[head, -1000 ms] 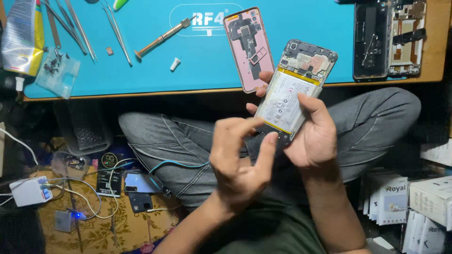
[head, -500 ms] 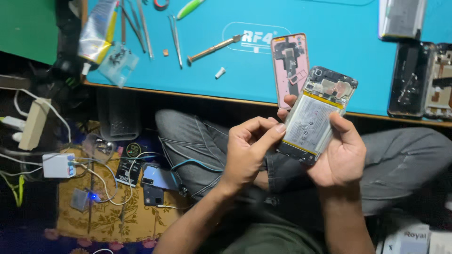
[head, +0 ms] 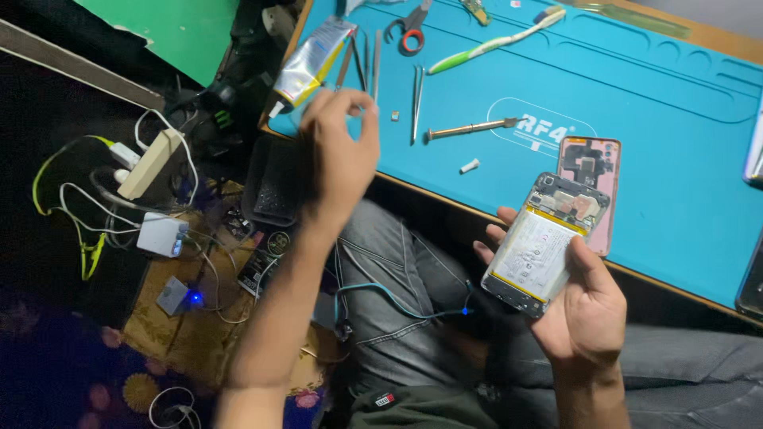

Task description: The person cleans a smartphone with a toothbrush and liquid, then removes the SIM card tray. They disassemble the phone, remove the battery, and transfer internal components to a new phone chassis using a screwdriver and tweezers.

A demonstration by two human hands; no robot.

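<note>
My right hand (head: 586,311) holds an opened phone (head: 544,242) with its back cover off, over my lap, so that the white battery and the circuit board show. My left hand (head: 338,151) is raised over the near left edge of the blue work mat (head: 675,119). Its fingers are loosely curled and apart, and nothing shows in them. It hovers beside the tweezers (head: 416,91) and a silver tube (head: 314,63). A second opened phone in a pink frame (head: 590,167) lies on the mat just behind the held one.
On the mat lie a brass-handled screwdriver (head: 469,129), a small white piece (head: 470,166), scissors (head: 409,28) and a green toothbrush (head: 493,40). A power strip (head: 147,163), chargers and tangled cables cover the floor at the left. A thin blue cable (head: 381,290) crosses my jeans.
My left hand has left the phone and swung up and left to the mat's tool area. My right hand still holds the phone, and the view has shifted left.
</note>
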